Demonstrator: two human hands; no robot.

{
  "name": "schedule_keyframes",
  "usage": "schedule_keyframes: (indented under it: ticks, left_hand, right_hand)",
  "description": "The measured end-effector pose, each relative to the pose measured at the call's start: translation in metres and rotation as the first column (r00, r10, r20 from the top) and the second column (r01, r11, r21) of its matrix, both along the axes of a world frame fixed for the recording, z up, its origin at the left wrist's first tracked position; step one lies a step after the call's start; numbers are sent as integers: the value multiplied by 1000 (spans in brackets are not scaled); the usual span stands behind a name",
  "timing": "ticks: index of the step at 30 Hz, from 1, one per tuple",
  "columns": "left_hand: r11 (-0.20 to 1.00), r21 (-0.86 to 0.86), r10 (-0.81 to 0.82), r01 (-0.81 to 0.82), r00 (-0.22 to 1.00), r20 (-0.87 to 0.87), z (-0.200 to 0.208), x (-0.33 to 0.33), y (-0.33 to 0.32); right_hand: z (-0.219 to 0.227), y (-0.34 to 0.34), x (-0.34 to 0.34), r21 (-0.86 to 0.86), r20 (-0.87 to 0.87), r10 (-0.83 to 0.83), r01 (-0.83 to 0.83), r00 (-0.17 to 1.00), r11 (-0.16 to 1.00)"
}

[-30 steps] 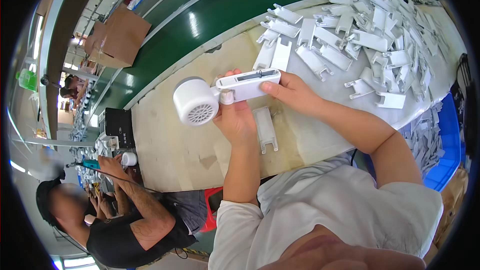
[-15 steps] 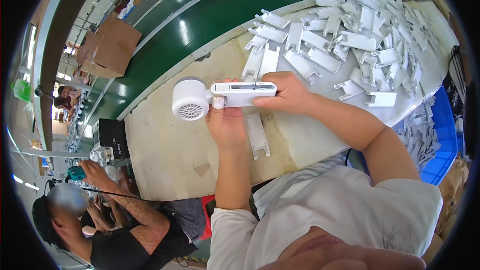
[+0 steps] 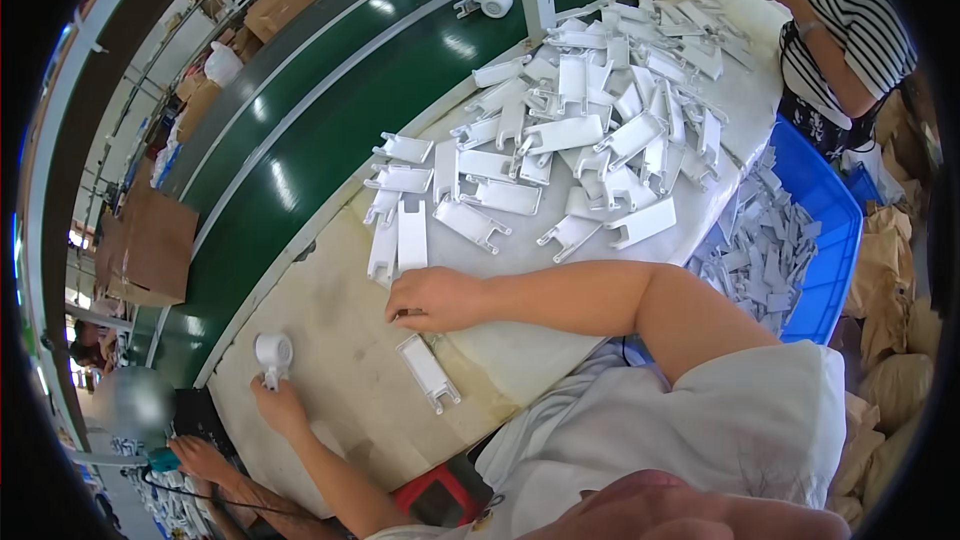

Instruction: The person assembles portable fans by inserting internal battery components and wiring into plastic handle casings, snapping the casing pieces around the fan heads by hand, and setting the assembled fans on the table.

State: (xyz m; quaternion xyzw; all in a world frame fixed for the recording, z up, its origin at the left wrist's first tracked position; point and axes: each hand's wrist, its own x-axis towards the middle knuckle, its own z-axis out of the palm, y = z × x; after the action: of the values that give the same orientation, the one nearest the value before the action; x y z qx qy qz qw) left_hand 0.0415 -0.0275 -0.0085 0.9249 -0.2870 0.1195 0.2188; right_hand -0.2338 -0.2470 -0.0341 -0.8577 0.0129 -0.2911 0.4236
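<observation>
White round-headed unit, a single one, is clamped in the left grip, its head jutting past the fingertips over the counter. The right grip is curled; whether it holds anything I cannot tell. One lone panel lies near it, two paired panels beyond; the heaped panels overlap too much to count.

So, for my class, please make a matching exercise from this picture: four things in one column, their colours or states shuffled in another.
1. Left hand
2. Bin
3. Stool
4. Conveyor belt

A. Red
B. Blue, with many small pieces inside
C. Shiny green
D. Gripping a white device with a round head

Pairs: 1-D, 2-B, 3-A, 4-C
</observation>
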Motion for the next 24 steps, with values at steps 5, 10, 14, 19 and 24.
schedule_keyframes:
  ticks: [5, 10, 14, 19, 24]
  left_hand:
    - [961, 103, 254, -257, 966, 42, -3, 26, 15]
    - [995, -53, -77, 88, 980, 181, -1, 15, -19]
    - [861, -384, -446, 333, 858, -256, -13, -70, -104]
    - [676, -676, -666, 294, 637, -388, -35, -114, -152]
    - [640, -700, -646, 316, 716, -267, -53, -106, -144]
  right_hand:
    - [1, -4, -2, -5, -43, -4, 4, 999, 1000]
    - [3, -1, 2, -8, -2, 5, -5, 1000, 1000]
    - [18, -6, -2, -11, 110, -101, 102, 989, 995]
    - [83, -51, 22, -55, 106, -181, 187, 978, 981]
    - [87, -148, 50, -484, -65, -292, 226, 954, 845]
